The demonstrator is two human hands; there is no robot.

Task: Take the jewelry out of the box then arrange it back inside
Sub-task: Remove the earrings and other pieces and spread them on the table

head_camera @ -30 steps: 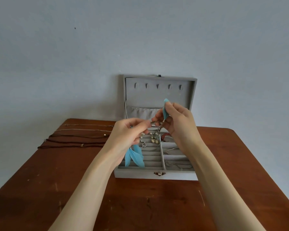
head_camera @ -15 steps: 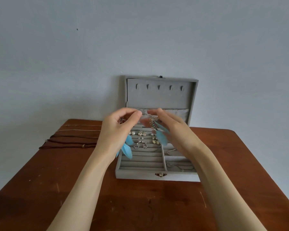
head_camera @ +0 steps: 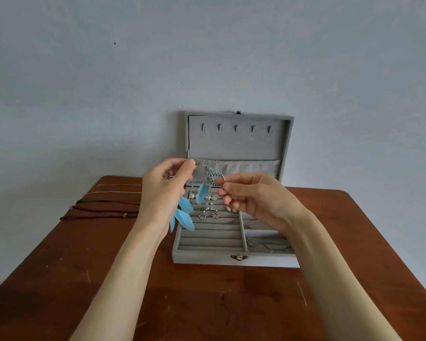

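Pale blue-grey wall behind. Brown wooden worktop (head_camera: 207, 303), scuffed. Grey velvet jewelry box (head_camera: 234, 260) stands open toward the far edge, lid upright against the wall, clasp facing the person. Both hands raised over the box. Left hand (head_camera: 162, 193) pinches the hook end of a blue feather earring (head_camera: 203, 193); more blue feathers (head_camera: 183, 216) hang below its palm. Right hand (head_camera: 253, 200) pinches the same earring's beaded ring between thumb and forefinger. Brown cords (head_camera: 101, 209) and thin chains lie at worktop's far left. Small earrings (head_camera: 208, 214) sit in the box's ridged rows; chains in right compartments.
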